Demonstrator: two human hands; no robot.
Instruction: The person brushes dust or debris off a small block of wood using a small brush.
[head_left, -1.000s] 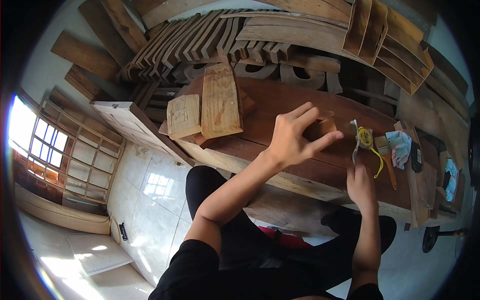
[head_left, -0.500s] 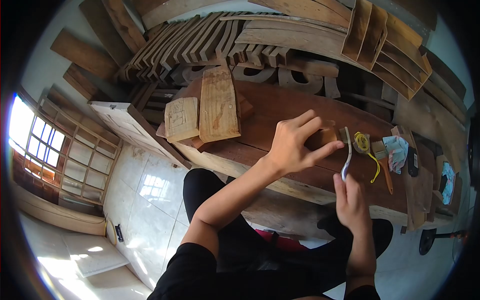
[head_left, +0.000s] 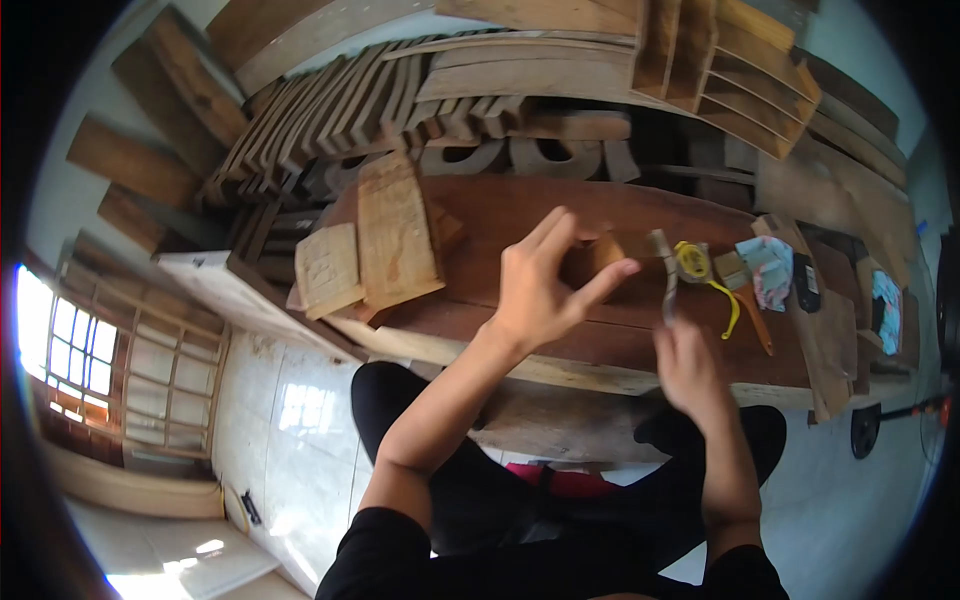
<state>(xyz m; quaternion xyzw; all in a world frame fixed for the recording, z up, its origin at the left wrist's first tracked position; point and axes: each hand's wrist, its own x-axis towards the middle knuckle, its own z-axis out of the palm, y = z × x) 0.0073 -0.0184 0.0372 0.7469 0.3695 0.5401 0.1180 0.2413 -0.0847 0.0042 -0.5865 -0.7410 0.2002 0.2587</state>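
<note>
My left hand [head_left: 535, 285] is raised over the bench, its thumb and fingers curved around a small brown wooden block [head_left: 604, 250]. The fingers partly cover the block, and its far side is blurred. In my right hand [head_left: 692, 370] is a slim brush [head_left: 670, 285] like a toothbrush, gripped by the lower end of its handle. Its bristled head points up and away from me, to the right of the block and apart from it. Just right of the brush lie a yellow tape measure [head_left: 692, 262] with a yellow strap and a flat paintbrush [head_left: 755, 320] with an orange-brown handle.
The reddish-brown wooden bench [head_left: 490, 250] spans the front. Two pale wood blocks [head_left: 395, 235] rest at its left. A patterned cloth [head_left: 768, 268] and a black object [head_left: 805, 282] lie at the right. Curved wood pieces [head_left: 330, 110] are stacked behind, beside a divided wooden rack [head_left: 745, 80].
The camera view has shifted, so the bench and its contents sit further left. My left hand still grips the block. The brush and right hand are blurred by motion, the brush still held.
</note>
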